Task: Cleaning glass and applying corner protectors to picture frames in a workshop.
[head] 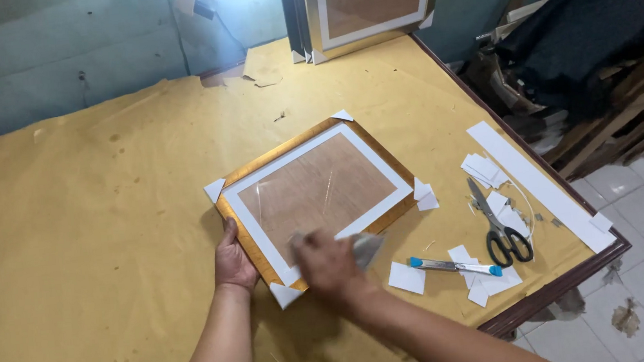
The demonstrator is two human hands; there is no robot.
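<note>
Across the table (90, 227), covered in yellowish-brown paper, a picture frame (316, 197) lies flat just ahead of the person's fingers. It has a golden wooden border, a white mat inside that, a brown board at the centre, and white card protectors on its corners. The glass over it shines, so I judge it stiff but fragile and slippery on the face; it is best gripped by the wooden edges, not pressed hard in the middle.

Against the frame's near-left edge, the left hand (233, 262) lies with fingers spread along the wood, steadying it. Over the near corner of the glass, the right hand (328, 263) is blurred, its fingers closed around a crumpled grey cloth (366, 247).

Right of those fingers lie a long white strip (535, 184), black-handled scissors (500, 227), a blue-capped utility knife (456, 266) and white card scraps (407, 277).
</note>
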